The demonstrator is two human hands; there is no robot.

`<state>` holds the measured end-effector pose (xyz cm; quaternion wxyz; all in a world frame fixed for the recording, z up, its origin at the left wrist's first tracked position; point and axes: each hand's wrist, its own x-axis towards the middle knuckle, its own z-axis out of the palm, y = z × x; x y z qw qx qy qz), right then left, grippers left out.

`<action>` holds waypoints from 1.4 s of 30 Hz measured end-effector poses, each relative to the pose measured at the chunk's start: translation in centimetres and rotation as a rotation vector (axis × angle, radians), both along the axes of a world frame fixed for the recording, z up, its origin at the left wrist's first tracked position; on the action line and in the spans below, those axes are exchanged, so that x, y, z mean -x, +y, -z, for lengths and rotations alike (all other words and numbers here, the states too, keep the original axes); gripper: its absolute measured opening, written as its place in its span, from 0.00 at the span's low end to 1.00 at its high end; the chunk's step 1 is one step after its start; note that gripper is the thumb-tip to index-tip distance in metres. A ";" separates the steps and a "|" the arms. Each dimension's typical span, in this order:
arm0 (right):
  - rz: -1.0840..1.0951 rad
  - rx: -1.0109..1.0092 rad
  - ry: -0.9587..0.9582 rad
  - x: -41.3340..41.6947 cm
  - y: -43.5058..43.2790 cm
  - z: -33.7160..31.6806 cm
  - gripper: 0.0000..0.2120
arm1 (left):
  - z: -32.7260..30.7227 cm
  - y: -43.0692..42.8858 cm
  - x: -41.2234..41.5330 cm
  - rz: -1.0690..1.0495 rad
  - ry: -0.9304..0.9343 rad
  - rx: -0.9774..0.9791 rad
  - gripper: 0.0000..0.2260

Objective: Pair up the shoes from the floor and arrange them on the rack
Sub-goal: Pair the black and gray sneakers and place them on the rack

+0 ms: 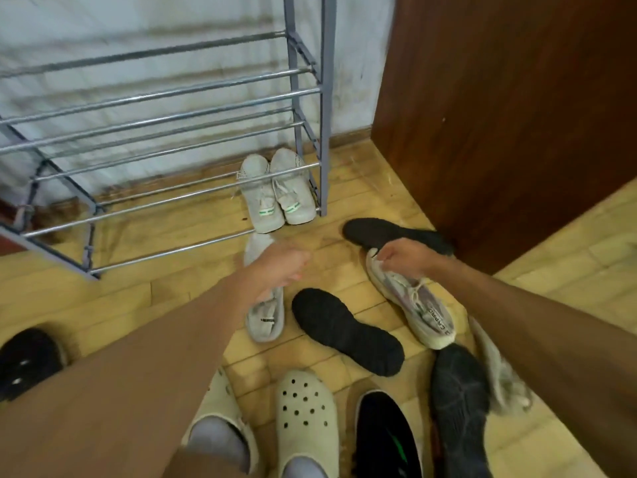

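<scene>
A grey metal shoe rack [165, 150] stands against the wall, with a pair of white sneakers [275, 191] on its lowest tier at the right end. My left hand [279, 267] grips a light grey sneaker [265, 319] by its middle, just in front of the rack. My right hand [403, 257] is closed on the toe of a white and lilac sneaker [417, 305] lying on the floor. Two black shoes lie sole up, one between my hands [344, 329], one behind my right hand [396, 236].
A brown wooden cabinet [517, 115] stands right of the rack. On the wood floor near me lie a black shoe [458, 401], a beige sneaker [499, 374], a dark shoe with green [386, 439] and a black shoe [27, 360] at far left. I wear cream clogs [306, 412].
</scene>
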<state>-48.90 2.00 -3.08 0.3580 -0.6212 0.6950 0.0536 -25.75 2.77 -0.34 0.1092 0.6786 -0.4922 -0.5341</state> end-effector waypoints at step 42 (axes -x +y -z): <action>-0.250 0.118 -0.015 0.6 15.6 11.8 0.18 | 7.2 8.9 -0.8 0.121 -0.123 -0.163 0.07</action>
